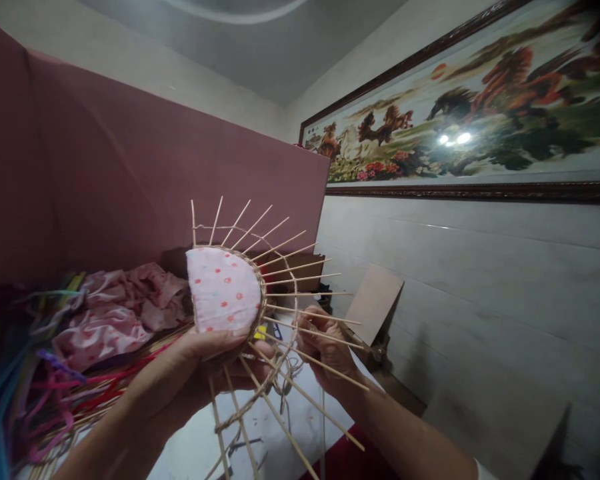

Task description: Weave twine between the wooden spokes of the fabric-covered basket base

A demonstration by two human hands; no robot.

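Half-round stick frame [224, 290]: held up over the white table [185, 433], my reference; spotted cloth face toward my remote view, thin sticks [330, 417] fanning outward. I log left to right. Far left of table: tangled coloured ribbons [10, 393]. Nearer, table's left: crumpled pink cloth [115, 313]. Beyond table: pink partition [145, 153]. Over table: left hand [207, 357] grasps the frame's lower part, thumb on the cloth. Farther right, over table: right hand [325, 343], fingers closed on the twisted cord [296, 290] where it crosses the sticks; exact fingertip contact I cannot tell. Right of table: tilted brown board [375, 300]; higher, framed horse picture [395, 127].
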